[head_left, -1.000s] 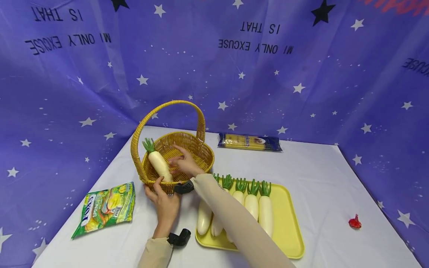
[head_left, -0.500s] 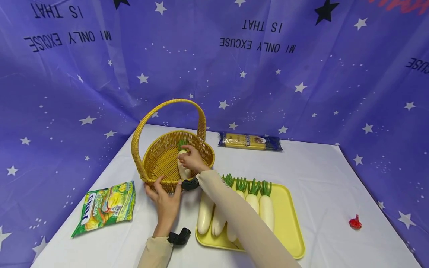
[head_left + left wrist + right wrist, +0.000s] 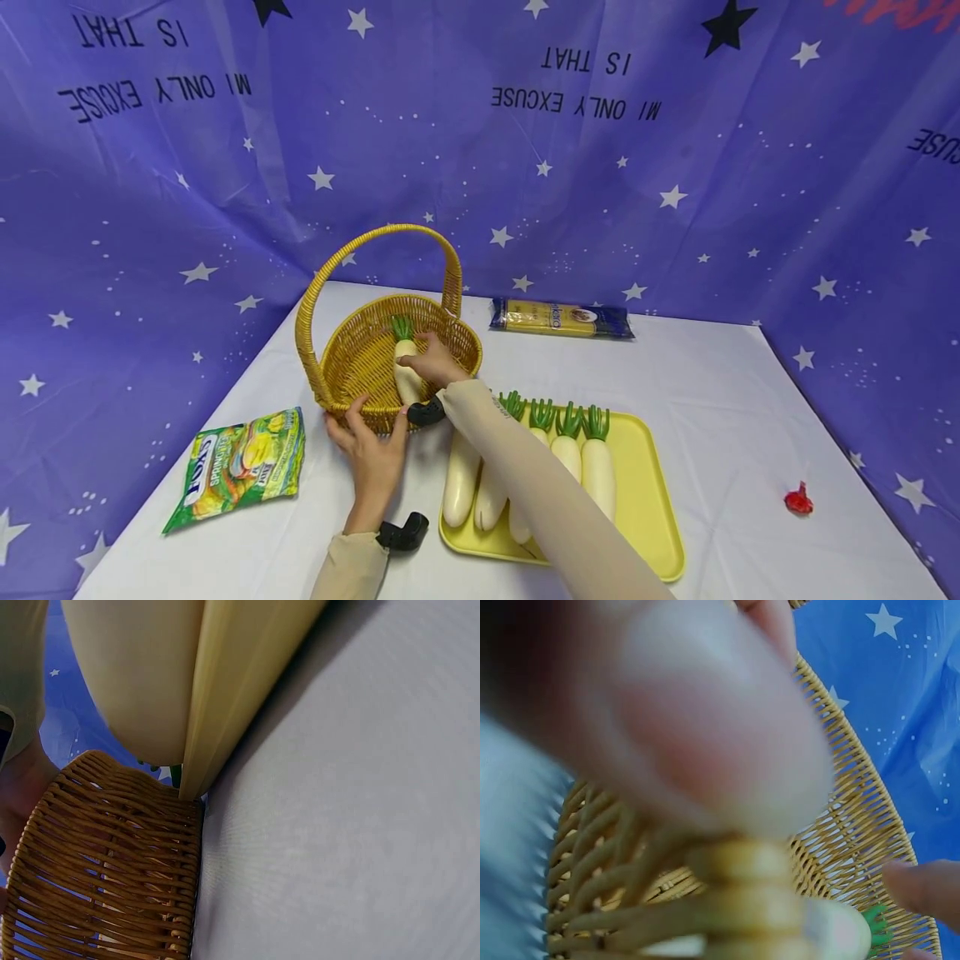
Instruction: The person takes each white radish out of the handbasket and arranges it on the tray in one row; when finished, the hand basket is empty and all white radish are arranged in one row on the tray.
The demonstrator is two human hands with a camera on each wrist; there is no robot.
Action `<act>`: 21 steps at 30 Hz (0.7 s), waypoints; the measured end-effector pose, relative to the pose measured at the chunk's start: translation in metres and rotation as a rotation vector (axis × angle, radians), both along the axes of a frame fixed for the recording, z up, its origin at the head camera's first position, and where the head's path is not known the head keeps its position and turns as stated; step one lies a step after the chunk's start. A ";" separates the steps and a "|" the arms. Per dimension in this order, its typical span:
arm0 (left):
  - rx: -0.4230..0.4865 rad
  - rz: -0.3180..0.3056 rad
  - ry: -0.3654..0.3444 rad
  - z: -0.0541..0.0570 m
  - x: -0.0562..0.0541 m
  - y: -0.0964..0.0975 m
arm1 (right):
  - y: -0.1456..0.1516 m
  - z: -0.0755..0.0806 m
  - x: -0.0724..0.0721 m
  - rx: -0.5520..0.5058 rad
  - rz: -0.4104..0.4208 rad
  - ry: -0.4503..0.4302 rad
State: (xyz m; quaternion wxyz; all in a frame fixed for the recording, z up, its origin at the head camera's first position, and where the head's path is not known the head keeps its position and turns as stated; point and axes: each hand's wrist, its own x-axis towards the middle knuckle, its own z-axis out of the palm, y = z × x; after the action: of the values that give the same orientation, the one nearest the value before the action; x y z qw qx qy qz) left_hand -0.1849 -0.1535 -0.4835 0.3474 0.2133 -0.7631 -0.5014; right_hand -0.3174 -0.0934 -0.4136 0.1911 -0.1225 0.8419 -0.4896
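A white radish with green leaves lies in the right part of a yellow wicker basket. My right hand reaches over the rim and holds it, thumb across its upper body. In the right wrist view the radish shows beyond the weave, with fingers by its leaves. My left hand holds the basket's front rim, index finger at the top edge and thumb to the right. A large blurred fingertip fills the middle of the right wrist view. The left wrist view shows the basket's outer side.
A yellow tray right of the basket bears several more white radishes, partly under my right forearm. A green FOX'S bag lies at the left, a pasta packet at the back. A small red object sits far right.
The radish has moved from the basket's left side to its right, and my right hand has moved slightly right with it. My left hand stays at the front rim.
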 end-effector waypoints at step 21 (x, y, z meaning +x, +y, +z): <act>-0.008 -0.012 0.026 -0.001 0.001 -0.001 | 0.001 0.002 0.007 0.198 0.196 0.048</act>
State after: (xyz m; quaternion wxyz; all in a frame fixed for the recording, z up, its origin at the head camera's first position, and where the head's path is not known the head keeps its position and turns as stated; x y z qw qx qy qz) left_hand -0.1843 -0.1542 -0.4850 0.3553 0.2006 -0.7617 -0.5034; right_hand -0.3105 -0.0925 -0.4119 0.2289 -0.1966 0.8745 -0.3798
